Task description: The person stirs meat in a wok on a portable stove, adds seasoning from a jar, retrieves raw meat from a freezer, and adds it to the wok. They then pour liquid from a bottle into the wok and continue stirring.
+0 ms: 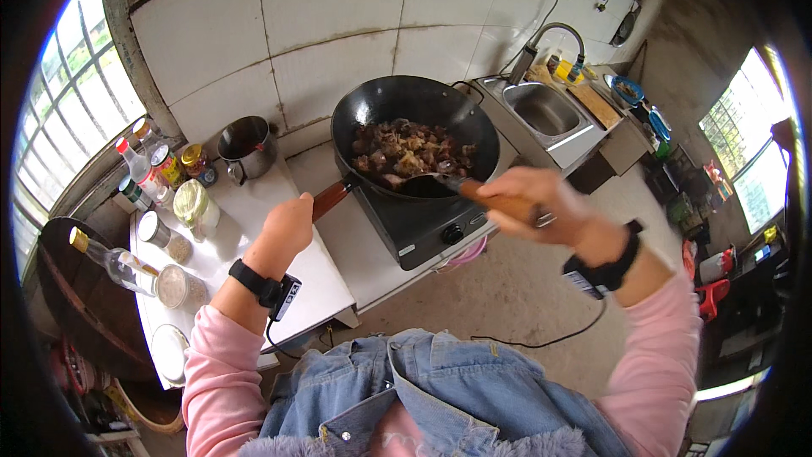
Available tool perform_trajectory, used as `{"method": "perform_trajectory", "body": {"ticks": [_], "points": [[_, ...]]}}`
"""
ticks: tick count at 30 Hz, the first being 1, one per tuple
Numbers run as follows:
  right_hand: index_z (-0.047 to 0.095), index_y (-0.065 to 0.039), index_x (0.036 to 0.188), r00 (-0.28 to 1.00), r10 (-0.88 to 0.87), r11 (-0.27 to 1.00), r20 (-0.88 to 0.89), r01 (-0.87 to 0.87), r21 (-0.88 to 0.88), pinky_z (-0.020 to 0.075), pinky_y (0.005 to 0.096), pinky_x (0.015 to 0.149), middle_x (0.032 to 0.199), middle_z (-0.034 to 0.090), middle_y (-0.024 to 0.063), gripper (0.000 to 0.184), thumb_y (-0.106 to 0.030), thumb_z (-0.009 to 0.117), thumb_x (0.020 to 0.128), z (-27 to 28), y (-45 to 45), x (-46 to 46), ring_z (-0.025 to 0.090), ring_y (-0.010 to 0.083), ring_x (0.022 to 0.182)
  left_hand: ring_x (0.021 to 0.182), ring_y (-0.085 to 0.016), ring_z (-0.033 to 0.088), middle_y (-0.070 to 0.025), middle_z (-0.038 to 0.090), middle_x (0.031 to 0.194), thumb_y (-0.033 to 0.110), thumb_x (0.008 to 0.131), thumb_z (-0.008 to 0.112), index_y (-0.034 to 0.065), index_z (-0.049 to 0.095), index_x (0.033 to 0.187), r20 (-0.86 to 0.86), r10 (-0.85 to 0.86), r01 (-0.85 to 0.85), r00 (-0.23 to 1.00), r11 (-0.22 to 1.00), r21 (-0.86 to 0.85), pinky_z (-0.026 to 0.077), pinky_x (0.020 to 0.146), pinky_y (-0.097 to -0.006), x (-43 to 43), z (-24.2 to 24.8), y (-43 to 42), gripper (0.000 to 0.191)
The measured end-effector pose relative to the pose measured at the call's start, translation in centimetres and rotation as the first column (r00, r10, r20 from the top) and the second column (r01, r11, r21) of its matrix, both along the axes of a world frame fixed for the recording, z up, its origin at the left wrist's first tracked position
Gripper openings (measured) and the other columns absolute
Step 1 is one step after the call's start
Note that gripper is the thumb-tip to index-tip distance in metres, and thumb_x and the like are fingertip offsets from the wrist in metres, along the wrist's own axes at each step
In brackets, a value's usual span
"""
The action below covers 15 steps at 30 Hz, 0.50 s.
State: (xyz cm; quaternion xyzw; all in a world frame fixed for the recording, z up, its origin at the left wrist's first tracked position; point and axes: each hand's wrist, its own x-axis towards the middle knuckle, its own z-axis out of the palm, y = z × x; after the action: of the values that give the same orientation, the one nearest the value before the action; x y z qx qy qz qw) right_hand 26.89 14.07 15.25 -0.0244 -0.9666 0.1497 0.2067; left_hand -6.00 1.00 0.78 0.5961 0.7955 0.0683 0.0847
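Observation:
A dark wok (415, 92) rests on a black single-burner cooktop (412, 235), with browned meat pieces (412, 149) spread over its bottom. My left hand (285, 228) is closed around the wok's reddish-brown wooden handle (331, 200), on the wok's near left side. My right hand (533, 206), slightly blurred, grips the wooden handle of a spatula (476, 190). The spatula's metal end reaches over the wok's near rim and touches the food, which partly hides its blade.
Left of the wok, a white table (304, 266) holds a metal mug (249, 152), a glass bottle (136, 168), several jars and a lidded container (182, 287). A sink (545, 111) with a curved faucet (561, 28) lies to the right. Tiled wall (336, 82) stands behind.

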Motion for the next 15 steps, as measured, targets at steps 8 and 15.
{"method": "perform_trajectory", "body": {"ticks": [8,15], "points": [[0.05,-0.009,0.11,0.991,-0.13,0.975,0.016,0.125,0.182,0.0477,0.0369,0.067,0.091,0.049,0.0123,0.054,-0.004,0.07,0.06,-10.3,2.5,-4.5,0.058,0.0312,0.08,0.082,-0.037,0.061,-0.0193,0.063,0.084,0.001,0.078,0.05,0.0002,0.048,0.098,-0.025,0.041,-0.042,0.999,0.998,-0.037,0.049,0.07,-0.0439,0.3,0.3,-0.1,0.02],[0.05,-0.008,0.11,0.975,-0.213,0.957,-0.06,0.22,0.189,0.0474,0.0388,0.072,0.096,0.052,0.0126,0.057,-0.003,0.069,0.057,-12.1,7.8,-6.2,0.057,0.0337,0.084,0.085,-0.037,0.061,-0.0194,0.063,0.087,0.001,0.078,0.051,0.0007,0.049,0.1,-0.058,0.089,-0.093,0.994,0.993,-0.073,0.049,0.071,-0.0434,1.0,1.2,0.1,0.021]]}}
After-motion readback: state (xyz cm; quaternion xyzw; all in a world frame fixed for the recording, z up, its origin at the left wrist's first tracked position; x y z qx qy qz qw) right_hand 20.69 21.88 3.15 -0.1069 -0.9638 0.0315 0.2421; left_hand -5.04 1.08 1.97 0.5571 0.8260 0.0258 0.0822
